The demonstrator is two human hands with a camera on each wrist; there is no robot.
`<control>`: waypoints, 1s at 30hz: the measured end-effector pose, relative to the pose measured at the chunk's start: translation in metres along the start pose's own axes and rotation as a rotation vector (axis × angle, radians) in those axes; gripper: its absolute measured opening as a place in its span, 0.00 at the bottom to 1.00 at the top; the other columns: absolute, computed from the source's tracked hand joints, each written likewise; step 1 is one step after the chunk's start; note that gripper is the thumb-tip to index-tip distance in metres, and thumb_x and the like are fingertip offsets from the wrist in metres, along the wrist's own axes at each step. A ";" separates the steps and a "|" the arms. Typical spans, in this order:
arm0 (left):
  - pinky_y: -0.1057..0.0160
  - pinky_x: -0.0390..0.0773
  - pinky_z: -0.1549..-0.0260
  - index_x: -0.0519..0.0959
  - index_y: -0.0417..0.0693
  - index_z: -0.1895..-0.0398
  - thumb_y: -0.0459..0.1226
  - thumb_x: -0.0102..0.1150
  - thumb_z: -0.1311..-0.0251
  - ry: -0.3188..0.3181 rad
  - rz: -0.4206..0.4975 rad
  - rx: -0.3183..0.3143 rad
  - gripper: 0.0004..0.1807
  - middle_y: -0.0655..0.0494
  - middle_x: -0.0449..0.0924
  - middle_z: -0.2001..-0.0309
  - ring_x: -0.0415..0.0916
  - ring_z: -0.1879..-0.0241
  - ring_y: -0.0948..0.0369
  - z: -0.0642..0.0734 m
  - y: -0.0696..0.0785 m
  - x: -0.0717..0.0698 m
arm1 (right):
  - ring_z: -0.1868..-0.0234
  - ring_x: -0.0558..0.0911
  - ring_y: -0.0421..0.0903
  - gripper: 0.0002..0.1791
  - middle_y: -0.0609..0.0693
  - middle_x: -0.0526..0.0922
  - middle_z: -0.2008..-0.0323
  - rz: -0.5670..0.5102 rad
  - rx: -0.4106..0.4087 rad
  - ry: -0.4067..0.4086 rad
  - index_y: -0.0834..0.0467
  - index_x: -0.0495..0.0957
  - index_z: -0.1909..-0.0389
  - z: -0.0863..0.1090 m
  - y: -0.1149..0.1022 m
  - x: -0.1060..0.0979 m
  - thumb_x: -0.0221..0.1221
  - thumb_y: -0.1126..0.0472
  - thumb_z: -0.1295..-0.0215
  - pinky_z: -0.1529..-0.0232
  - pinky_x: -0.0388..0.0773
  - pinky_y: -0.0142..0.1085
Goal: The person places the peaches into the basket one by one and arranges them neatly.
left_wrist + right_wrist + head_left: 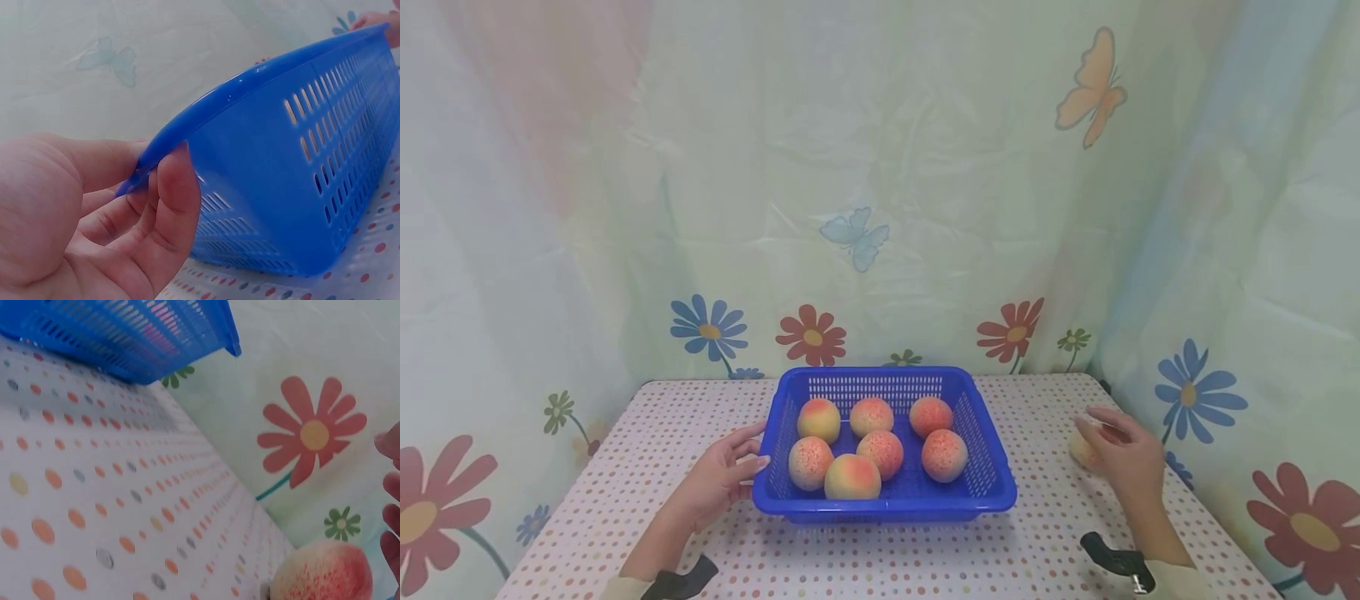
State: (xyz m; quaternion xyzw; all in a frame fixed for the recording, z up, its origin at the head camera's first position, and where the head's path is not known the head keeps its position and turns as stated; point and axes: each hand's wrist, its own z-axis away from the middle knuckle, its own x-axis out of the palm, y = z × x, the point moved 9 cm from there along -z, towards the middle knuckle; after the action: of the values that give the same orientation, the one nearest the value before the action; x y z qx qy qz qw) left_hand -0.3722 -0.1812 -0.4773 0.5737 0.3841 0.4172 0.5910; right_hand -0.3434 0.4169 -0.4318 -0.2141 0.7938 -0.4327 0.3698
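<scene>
My left hand [719, 473] pinches the left rim of a blue plastic basket [883, 505], thumb on top and fingers curled beneath the lip, as the left wrist view shows. Inside the basket lie several peaches [880, 454], red and yellow with speckled skins. At the right side of the table, my right hand [1129, 460] is over one more peach [1081, 450] and partly hides it. In the right wrist view that peach [325, 575] sits on the table, and the fingers [392, 487] at the picture's edge appear apart from it.
A dotted cloth [700, 417] covers the table under the basket. Curtains [925, 150] printed with flowers and butterflies hang behind the table and on both sides. A dark strap [1116, 557] is on the right wrist, another [681, 581] on the left.
</scene>
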 end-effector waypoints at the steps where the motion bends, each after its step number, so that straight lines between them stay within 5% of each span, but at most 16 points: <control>1: 0.55 0.89 0.54 0.51 0.45 0.19 0.39 0.62 0.30 0.000 0.001 0.000 0.42 0.51 0.78 0.51 0.85 0.56 0.58 0.000 0.000 0.000 | 0.55 0.75 0.24 0.25 0.30 0.82 0.53 0.012 0.026 0.006 0.54 0.85 0.45 -0.001 0.004 -0.001 0.71 0.46 0.38 0.57 0.70 0.12; 4: 0.55 0.88 0.54 0.52 0.45 0.19 0.39 0.63 0.30 0.003 -0.001 -0.001 0.42 0.51 0.78 0.51 0.85 0.56 0.58 0.000 0.000 0.000 | 0.46 0.78 0.35 0.28 0.39 0.83 0.44 0.029 0.094 -0.007 0.55 0.83 0.41 -0.003 0.015 -0.002 0.71 0.45 0.38 0.44 0.74 0.20; 7: 0.55 0.88 0.54 0.52 0.45 0.19 0.39 0.63 0.30 0.006 -0.005 -0.002 0.42 0.52 0.78 0.51 0.85 0.56 0.59 0.001 0.000 0.000 | 0.32 0.73 0.50 0.32 0.51 0.78 0.33 0.056 0.115 -0.046 0.57 0.79 0.36 -0.005 0.022 0.000 0.69 0.45 0.36 0.28 0.71 0.42; 11: 0.55 0.89 0.54 0.52 0.45 0.19 0.38 0.63 0.30 0.009 -0.010 -0.003 0.42 0.52 0.78 0.51 0.85 0.56 0.58 0.001 -0.001 0.000 | 0.22 0.61 0.63 0.37 0.61 0.65 0.24 0.086 0.133 -0.116 0.59 0.71 0.28 -0.006 0.032 0.005 0.66 0.46 0.33 0.25 0.62 0.61; 17: 0.55 0.89 0.54 0.51 0.45 0.19 0.39 0.63 0.30 0.007 -0.017 0.000 0.43 0.51 0.78 0.50 0.85 0.56 0.58 0.001 0.000 0.000 | 0.20 0.52 0.68 0.44 0.62 0.56 0.20 0.147 0.204 -0.187 0.55 0.59 0.21 -0.010 0.048 0.011 0.65 0.43 0.32 0.26 0.57 0.69; 30: 0.55 0.89 0.55 0.52 0.45 0.19 0.40 0.63 0.31 0.010 -0.017 -0.005 0.43 0.49 0.78 0.50 0.85 0.55 0.57 0.001 0.001 0.001 | 0.20 0.51 0.68 0.47 0.62 0.53 0.19 0.087 0.258 -0.221 0.54 0.54 0.19 -0.010 0.061 0.016 0.65 0.44 0.33 0.25 0.58 0.64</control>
State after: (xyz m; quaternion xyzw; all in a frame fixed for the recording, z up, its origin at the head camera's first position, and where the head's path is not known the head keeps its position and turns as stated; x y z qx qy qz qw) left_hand -0.3708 -0.1804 -0.4761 0.5669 0.3908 0.4159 0.5941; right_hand -0.3626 0.4443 -0.4864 -0.1766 0.6949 -0.4883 0.4974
